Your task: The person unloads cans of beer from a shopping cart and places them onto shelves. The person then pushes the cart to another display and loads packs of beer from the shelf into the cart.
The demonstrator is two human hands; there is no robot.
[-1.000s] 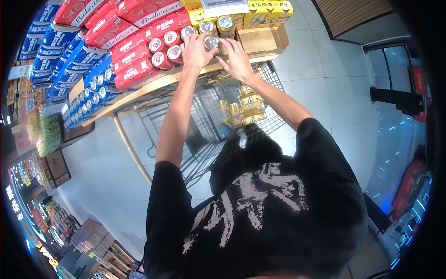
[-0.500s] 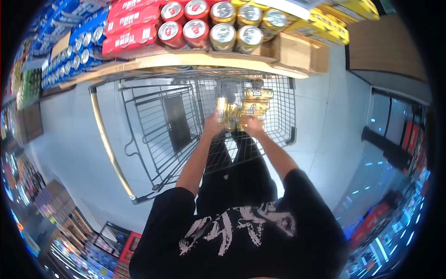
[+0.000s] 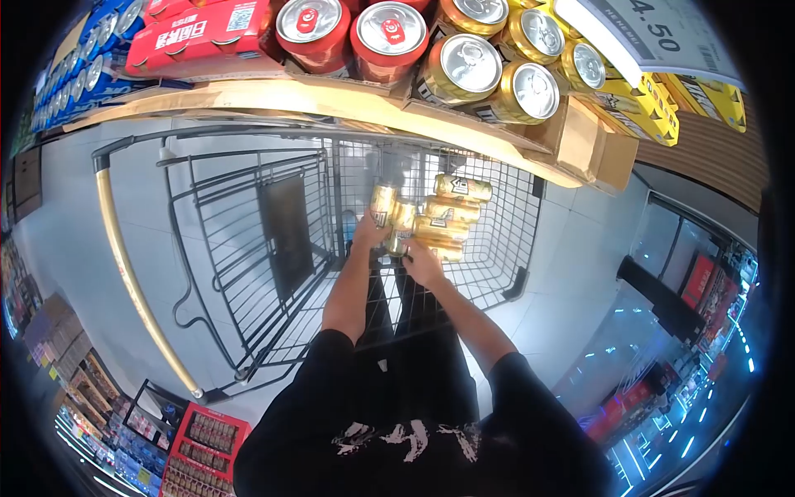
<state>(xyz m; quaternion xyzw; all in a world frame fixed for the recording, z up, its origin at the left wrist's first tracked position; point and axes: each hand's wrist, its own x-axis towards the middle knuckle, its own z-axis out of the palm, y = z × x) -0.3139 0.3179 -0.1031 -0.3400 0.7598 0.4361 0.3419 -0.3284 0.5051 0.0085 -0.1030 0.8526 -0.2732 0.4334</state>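
My left hand point(image 3: 369, 232) is closed around a gold can point(image 3: 383, 200) inside the wire shopping cart point(image 3: 497, 286). Right beside it is a second gold can point(image 3: 403, 217), and the fingers of my right hand point(image 3: 425, 265) grip its lower end. Several more gold cans lie on their sides in a stack to the right, among them a top gold can point(image 3: 464, 187) and a lower gold can point(image 3: 439, 228). My right fingertips are partly hidden against the cans.
Along the cart's far side runs a shelf edge point(image 3: 331, 99) with red cans point(image 3: 389, 41), upright gold cans point(image 3: 464, 70) and blue packs point(image 3: 103, 74). A price tag point(image 3: 662, 37) hangs at upper right. The cart's handle point(image 3: 141, 273) is at left, above tiled floor point(image 3: 74, 215).
My right hand has moved left, from the stacked cans to the can beside my left hand. The view has shifted, and the shelf appears nearer.
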